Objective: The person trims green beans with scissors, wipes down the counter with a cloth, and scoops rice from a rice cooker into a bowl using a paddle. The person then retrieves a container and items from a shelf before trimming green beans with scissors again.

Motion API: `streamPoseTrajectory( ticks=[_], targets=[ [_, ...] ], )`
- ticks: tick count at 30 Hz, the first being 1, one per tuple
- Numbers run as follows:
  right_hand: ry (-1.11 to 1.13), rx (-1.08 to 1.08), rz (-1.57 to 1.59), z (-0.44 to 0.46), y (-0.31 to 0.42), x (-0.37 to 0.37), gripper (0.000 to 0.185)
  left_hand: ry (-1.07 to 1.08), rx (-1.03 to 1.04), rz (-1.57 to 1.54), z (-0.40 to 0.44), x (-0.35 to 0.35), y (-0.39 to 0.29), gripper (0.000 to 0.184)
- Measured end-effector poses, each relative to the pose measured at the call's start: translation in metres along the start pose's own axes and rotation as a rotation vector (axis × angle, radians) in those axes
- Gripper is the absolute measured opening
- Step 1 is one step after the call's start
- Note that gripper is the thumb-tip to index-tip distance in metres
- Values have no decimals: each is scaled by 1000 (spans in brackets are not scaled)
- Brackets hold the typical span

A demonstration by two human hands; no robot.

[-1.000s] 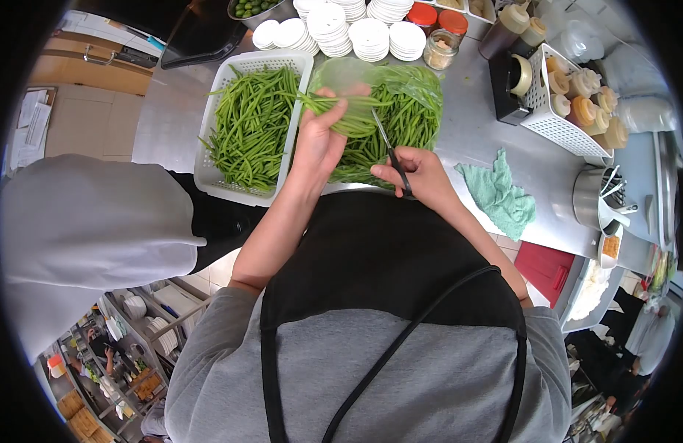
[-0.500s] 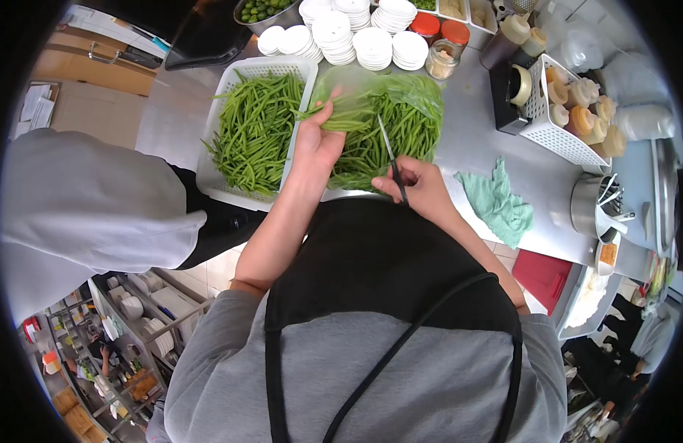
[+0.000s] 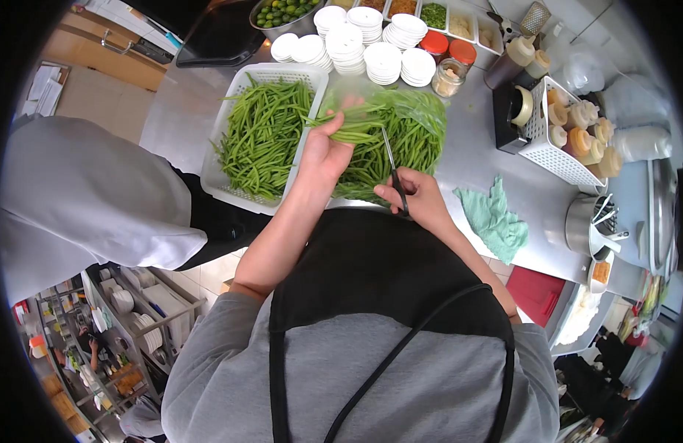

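My left hand (image 3: 328, 150) grips a small bunch of green beans (image 3: 350, 128) over an open plastic bag (image 3: 423, 105) full of beans. My right hand (image 3: 419, 198) holds black-handled scissors (image 3: 392, 166), their blades pointing up toward the tips of the bunch. Left of my hands, a white perforated basket (image 3: 211, 164) holds a heap of green beans (image 3: 266, 133). A blurry patch in the view partly veils the fingers of my left hand.
Stacks of small white dishes (image 3: 383, 62) and lidded jars (image 3: 450, 77) stand behind the bag. To the right are a green cloth (image 3: 493, 220), a basket of bottles (image 3: 562, 153) and a metal pot (image 3: 584, 225). A person (image 3: 90, 199) stands close on the left.
The whole view has shifted, showing more of the counter's back. My left hand still holds a bunch, and the scissors stay close to it in my right hand.
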State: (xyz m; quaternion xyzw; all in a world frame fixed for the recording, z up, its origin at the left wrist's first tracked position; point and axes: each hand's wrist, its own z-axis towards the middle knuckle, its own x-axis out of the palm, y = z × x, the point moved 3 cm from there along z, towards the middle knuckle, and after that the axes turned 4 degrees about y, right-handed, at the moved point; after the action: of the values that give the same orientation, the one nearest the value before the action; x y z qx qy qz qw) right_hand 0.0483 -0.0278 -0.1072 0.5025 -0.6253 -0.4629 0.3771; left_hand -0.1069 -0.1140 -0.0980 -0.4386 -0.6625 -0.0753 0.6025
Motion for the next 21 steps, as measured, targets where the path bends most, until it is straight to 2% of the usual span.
streamPoseTrajectory(
  ticks=[2,3,6,8,12,14,16,17,21],
  targets=[
    [-19,0,28,-1,5,0,26,-33,-15,-38,-1,-3,2,30],
    [-3,-6,22,-1,4,1,26,-46,-15,-41,-2,-5,3,24],
    [-62,-18,55,1,1,2,22,-49,-31,-21,-7,-5,3,22],
    [-17,-28,76,3,2,5,25,87,23,64,-8,-13,2,21],
    [53,-41,38,7,3,9,16,121,-13,-110,-20,-8,-2,22],
    [34,-44,94,12,-2,7,14,168,112,-46,-26,-9,-4,23],
    [0,-34,69,14,1,6,14,4,228,-158,-22,-19,-4,14],
    [101,-137,-10,19,-4,0,15,-12,283,-144,-28,-16,-11,14],
    [228,-168,-18,20,7,-6,15,-39,409,-202,-51,-16,-30,16]
  ],
)
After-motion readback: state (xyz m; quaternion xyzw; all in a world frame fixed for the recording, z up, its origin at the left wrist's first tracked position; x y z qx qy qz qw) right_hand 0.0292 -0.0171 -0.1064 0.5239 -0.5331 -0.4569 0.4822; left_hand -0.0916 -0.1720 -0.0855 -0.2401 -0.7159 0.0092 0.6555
